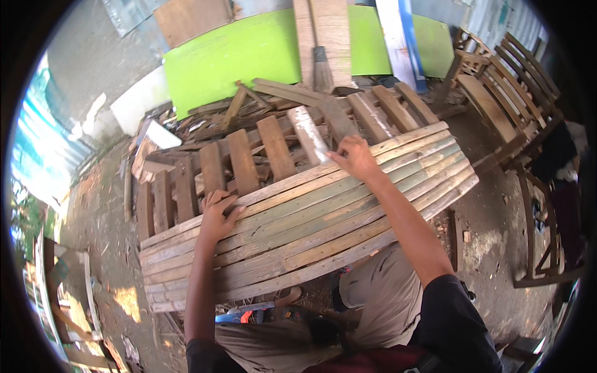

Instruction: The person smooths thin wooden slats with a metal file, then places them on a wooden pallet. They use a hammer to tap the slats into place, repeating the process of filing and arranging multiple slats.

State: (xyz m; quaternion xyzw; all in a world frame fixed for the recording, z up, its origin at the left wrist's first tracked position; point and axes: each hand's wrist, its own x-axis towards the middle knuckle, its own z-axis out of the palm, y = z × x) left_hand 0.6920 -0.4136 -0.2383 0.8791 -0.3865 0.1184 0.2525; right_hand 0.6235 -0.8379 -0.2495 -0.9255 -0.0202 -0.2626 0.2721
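Observation:
In front of me lies a slatted wooden bench (311, 214), its long weathered strips running side by side and a row of short upright slats (275, 147) along the far side. My left hand (217, 217) rests at the far edge of the strips, left of the middle, with fingers bent and thumb held apart. Farther right, my right hand (357, 158) is at the same edge, beside a slat with white paint (306, 132). Its thumb and fingertips come together there; whatever is between them is too small to make out.
Scrap wood (230, 112) is heaped behind the bench, before a bright green panel (236, 59). A broom (322, 68) leans against a board. Wooden chairs (497, 93) stand at the far right, and a wooden frame (541, 224) is nearer. Below the bench, a curved handle (289, 296) shows between my legs.

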